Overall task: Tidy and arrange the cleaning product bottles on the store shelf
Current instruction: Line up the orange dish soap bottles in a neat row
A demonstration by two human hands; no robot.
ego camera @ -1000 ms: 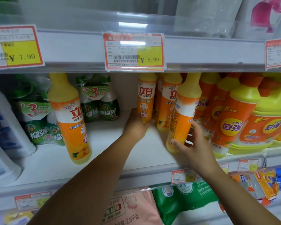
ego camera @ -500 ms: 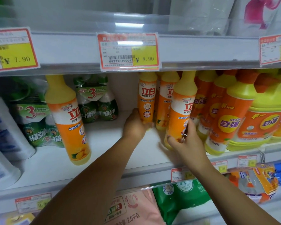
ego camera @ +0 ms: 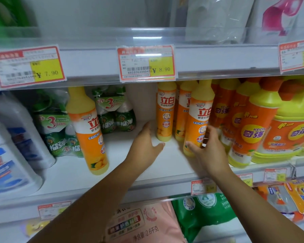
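Several orange-and-yellow dish soap bottles stand on the white middle shelf [ego camera: 74, 174]. One bottle [ego camera: 88, 130] stands alone, left of centre. A rear bottle [ego camera: 165, 111] stands upright further back. My left hand [ego camera: 146, 144] hovers just left of it, fingers apart, holding nothing. My right hand [ego camera: 209, 149] wraps the lower part of the front bottle [ego camera: 199, 116], which leans slightly right. Another such bottle [ego camera: 183, 109] stands between and behind those two.
Green triple-packs [ego camera: 114, 113] sit at the back, white and blue jugs [ego camera: 12, 155] at far left, larger orange-yellow bottles [ego camera: 246, 123] on the right. Price tags [ego camera: 146, 63] line the upper shelf edge. Pink and green bags [ego camera: 205, 214] lie on the shelf below.
My left hand has let go of the rear bottle and drawn back to its left. My right hand keeps its hold on the front bottle.
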